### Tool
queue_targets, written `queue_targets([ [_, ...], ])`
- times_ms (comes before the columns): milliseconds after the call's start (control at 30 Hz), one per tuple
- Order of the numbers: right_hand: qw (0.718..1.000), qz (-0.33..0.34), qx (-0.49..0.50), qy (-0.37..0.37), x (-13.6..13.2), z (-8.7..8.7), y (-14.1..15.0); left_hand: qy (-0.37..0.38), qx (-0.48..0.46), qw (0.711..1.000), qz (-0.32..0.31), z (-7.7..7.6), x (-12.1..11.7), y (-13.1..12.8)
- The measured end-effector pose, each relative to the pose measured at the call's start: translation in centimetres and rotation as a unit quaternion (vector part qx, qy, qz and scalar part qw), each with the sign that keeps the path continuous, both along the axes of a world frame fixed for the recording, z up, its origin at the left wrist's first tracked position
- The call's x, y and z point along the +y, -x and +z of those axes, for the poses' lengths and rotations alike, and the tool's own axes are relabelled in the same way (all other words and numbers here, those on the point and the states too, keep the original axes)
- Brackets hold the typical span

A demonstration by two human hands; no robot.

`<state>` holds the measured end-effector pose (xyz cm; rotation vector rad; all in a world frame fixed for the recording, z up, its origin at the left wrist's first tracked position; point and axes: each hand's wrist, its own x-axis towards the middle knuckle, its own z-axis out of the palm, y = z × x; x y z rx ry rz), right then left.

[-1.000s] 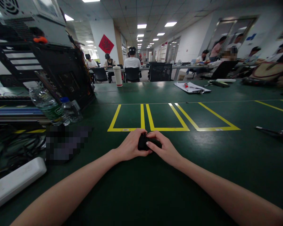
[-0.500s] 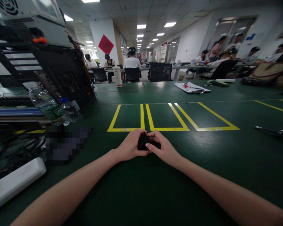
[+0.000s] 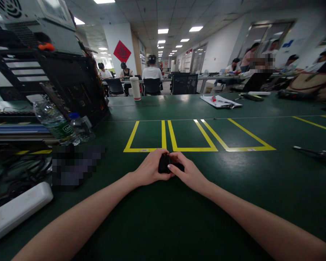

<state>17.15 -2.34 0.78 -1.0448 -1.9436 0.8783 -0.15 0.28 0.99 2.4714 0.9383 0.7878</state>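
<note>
A small black object (image 3: 163, 165) lies between my two hands, just in front of the yellow tape marks. Its kind is hard to make out, since fingers cover much of it; a dark part also shows under my right palm. My left hand (image 3: 150, 167) is closed around its left side, thumb on the near edge. From the right, my right hand (image 3: 189, 170) grips it with the thumb and bent fingers, the fingertips meeting near the middle. Both forearms reach over the green table (image 3: 163, 217).
Yellow tape outlines (image 3: 195, 149) mark the table ahead. On the left are plastic bottles (image 3: 57, 123), a computer case (image 3: 70, 79), cables and a white power strip (image 3: 19, 214). A screwdriver-like tool (image 3: 315, 152) lies right; a clipboard (image 3: 220, 101) and a cup (image 3: 135, 88) stand farther back.
Both hands stay in nearly the same place around the black object. The right hand has shifted very slightly left; less of the dark part shows at its palm.
</note>
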Motion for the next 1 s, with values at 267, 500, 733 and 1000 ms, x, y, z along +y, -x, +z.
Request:
queue_targets([
  [267, 0.997, -0.019, -0.009, -0.069, 0.31, -0.33, -0.14, -0.014, 0.005, 1.0, -0.003, -0.09, 0.08, -0.01],
  [500, 0.999, -0.011, 0.029, -0.011, 0.28, -0.41, -0.04, -0.01, 0.006, 1.0, -0.003, -0.13, 0.08, -0.03],
  [733, 1.0, 0.008, 0.012, 0.017, 0.11, 0.01, -0.02, -0.008, 0.005, 1.0, -0.002, -0.11, 0.05, 0.02],
  [1000, 0.996, -0.027, -0.013, -0.08, 0.06, 0.04, -0.14, -0.002, 0.01, 1.0, -0.003, 0.18, -0.05, 0.01],
])
